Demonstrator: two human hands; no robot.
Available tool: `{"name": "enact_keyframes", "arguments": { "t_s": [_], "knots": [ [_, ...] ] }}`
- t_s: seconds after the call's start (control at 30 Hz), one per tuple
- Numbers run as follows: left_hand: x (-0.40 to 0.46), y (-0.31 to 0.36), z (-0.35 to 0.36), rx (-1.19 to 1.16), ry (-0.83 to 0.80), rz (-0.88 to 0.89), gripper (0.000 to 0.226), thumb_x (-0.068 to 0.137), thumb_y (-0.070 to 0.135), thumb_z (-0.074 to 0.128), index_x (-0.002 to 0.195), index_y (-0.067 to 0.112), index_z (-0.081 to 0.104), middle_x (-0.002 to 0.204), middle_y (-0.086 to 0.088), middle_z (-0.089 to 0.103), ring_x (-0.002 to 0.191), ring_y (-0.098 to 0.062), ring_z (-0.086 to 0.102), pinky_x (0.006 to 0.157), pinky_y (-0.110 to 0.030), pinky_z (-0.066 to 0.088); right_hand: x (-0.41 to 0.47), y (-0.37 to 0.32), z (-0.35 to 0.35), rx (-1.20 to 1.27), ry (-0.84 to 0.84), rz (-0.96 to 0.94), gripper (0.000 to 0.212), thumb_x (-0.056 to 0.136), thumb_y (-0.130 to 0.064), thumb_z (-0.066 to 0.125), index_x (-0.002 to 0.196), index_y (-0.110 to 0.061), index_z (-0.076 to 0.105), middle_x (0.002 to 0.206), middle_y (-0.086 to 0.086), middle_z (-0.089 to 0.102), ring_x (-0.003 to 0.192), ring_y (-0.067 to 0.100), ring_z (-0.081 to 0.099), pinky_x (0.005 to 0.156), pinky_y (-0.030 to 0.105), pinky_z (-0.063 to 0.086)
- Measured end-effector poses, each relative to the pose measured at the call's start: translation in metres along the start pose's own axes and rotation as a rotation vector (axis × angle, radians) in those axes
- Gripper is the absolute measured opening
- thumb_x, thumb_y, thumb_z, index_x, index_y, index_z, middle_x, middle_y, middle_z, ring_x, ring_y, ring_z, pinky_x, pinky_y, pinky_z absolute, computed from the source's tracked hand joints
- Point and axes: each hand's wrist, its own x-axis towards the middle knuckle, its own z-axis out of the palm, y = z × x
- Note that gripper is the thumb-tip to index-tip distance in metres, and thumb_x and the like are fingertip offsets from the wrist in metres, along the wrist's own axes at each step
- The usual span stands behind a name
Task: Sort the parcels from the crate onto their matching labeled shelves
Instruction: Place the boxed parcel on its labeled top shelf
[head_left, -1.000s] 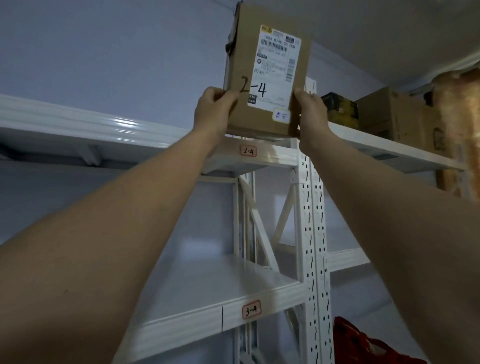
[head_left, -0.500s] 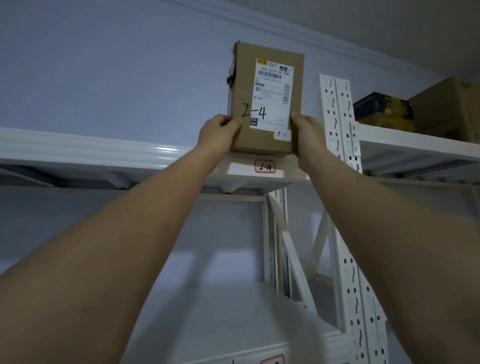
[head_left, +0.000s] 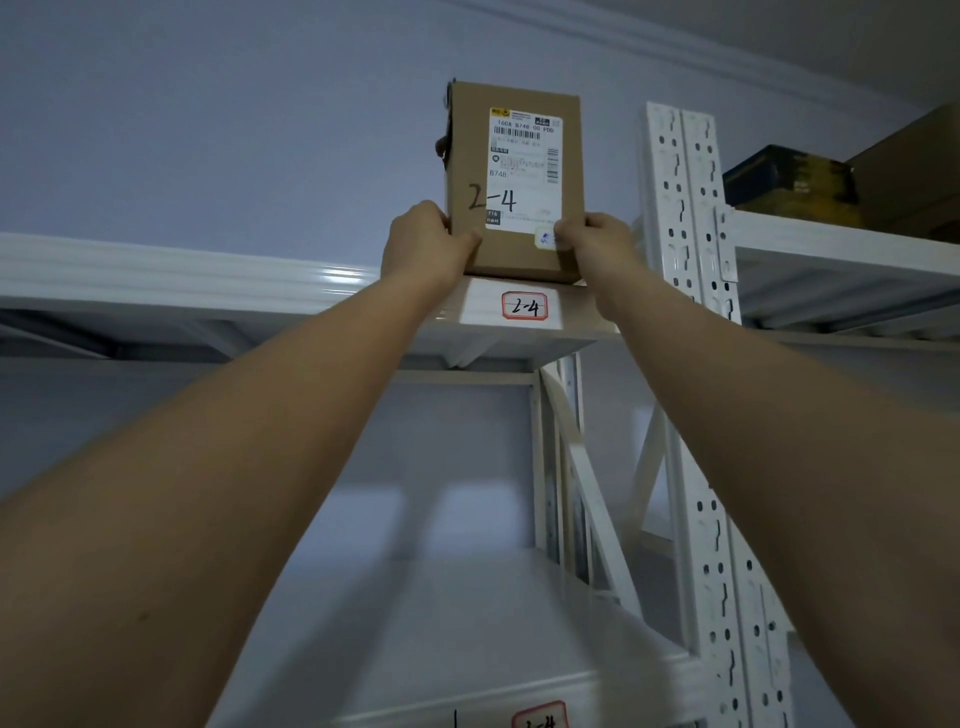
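Lowered since earlier, the box (head_left: 514, 182) marked 2-4 now stands upright at the front edge of the shelf (head_left: 322, 283) above its matching tag (head_left: 524, 305); left hand (head_left: 423, 244) and right hand (head_left: 592, 244) grip its lower sides, release pending.

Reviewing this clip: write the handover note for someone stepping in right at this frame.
Left hand and right hand both grip the lower corners of the cardboard parcel marked 2-4. It stands upright at the front edge of the top shelf, directly above the 2-4 shelf tag.
Done: parcel brought to its matching shelf.
Left: release it, then return to the crate, which is out of view.
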Motion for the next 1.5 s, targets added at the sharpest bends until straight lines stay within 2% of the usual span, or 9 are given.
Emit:
{"name": "enact_keyframes", "arguments": {
  "t_s": [0.1,0.17,0.27,0.43,0.57,1.07,1.23,1.33,1.5],
  "knots": [
    [-0.004,0.002,0.001,-0.052,0.006,0.002,0.044,0.09,0.032,0.058,0.125,0.008,0.046,0.12,-0.008,0.054,0.092,-0.015,0.047,0.075,-0.026,0.039,-0.001,-0.003,-0.004,-0.007,0.005,0.007,0.03,0.086,-0.015,0.053,0.115,-0.01,0.057,0.117,0.005,0.064,0.104,0.02,0.06,0.091,0.035,0.051],
    [-0.005,0.004,0.0,-0.092,0.033,0.023,0.054,0.089,0.029,0.06,0.135,0.01,0.037,0.129,-0.009,0.05,0.101,-0.016,0.048,0.079,-0.024,0.038,-0.003,-0.005,-0.007,-0.031,0.031,-0.017,0.053,0.088,-0.015,0.053,0.139,-0.009,0.041,0.126,0.003,0.054,0.108,0.016,0.053,0.089,0.028,0.046],
    [-0.005,0.005,-0.002,-0.113,0.088,0.125,0.067,0.088,0.03,0.062,0.144,0.021,0.026,0.139,-0.007,0.043,0.12,-0.017,0.044,0.084,-0.023,0.035,-0.004,-0.008,-0.008,-0.07,0.08,-0.108,0.059,0.092,-0.018,0.052,0.147,-0.016,0.028,0.141,0.006,0.043,0.121,0.019,0.049,0.097,0.03,0.046],
    [0.001,0.005,0.004,0.008,-0.007,0.194,0.053,0.084,0.022,0.064,0.134,0.019,0.046,0.13,-0.005,0.052,0.115,-0.021,0.052,0.083,-0.025,0.044,-0.005,-0.011,-0.002,-0.225,0.005,-0.25,0.06,0.086,-0.005,0.056,0.141,-0.017,0.037,0.134,0.007,0.051,0.119,0.023,0.053,0.093,0.036,0.053],
    [0.006,0.004,0.01,0.087,-0.065,0.192,0.052,0.077,0.015,0.071,0.125,0.019,0.052,0.125,-0.007,0.056,0.108,-0.024,0.057,0.087,-0.037,0.053,-0.003,-0.006,0.001,-0.277,-0.01,-0.24,0.062,0.084,-0.005,0.061,0.141,-0.016,0.038,0.135,0.006,0.052,0.123,0.025,0.05,0.097,0.043,0.05],
    [0.015,-0.004,0.025,0.266,-0.045,0.138,0.035,0.089,0.016,0.06,0.124,0.022,0.055,0.125,-0.004,0.058,0.106,-0.025,0.057,0.072,-0.029,0.041,0.012,0.003,0.009,-0.43,-0.072,-0.129,0.058,0.084,-0.008,0.067,0.133,-0.013,0.038,0.132,0.011,0.053,0.116,0.029,0.055,0.093,0.04,0.051],
    [0.014,-0.005,0.022,0.261,-0.064,0.149,0.028,0.091,0.016,0.057,0.118,0.021,0.059,0.121,-0.005,0.061,0.103,-0.026,0.059,0.078,-0.03,0.048,0.011,0.006,0.009,-0.466,-0.103,-0.087,0.057,0.084,-0.007,0.065,0.133,-0.011,0.036,0.132,0.011,0.052,0.116,0.029,0.055,0.09,0.035,0.049],
    [0.01,-0.005,0.015,0.194,-0.021,0.12,0.027,0.09,0.015,0.057,0.116,0.013,0.058,0.12,-0.008,0.06,0.104,-0.026,0.059,0.085,-0.032,0.051,0.009,0.007,0.01,-0.415,-0.043,-0.096,0.052,0.085,-0.008,0.065,0.131,-0.01,0.039,0.131,0.012,0.053,0.117,0.029,0.055,0.092,0.038,0.051],
    [0.007,-0.011,-0.01,0.198,0.076,0.074,0.041,0.09,0.018,0.056,0.13,0.011,0.049,0.129,-0.009,0.053,0.113,-0.024,0.054,0.081,-0.024,0.038,0.006,-0.002,0.009,-0.386,0.178,-0.197,0.039,0.09,-0.013,0.055,0.127,-0.007,0.049,0.132,0.01,0.047,0.116,0.023,0.053,0.086,0.027,0.047]
  ]
}}
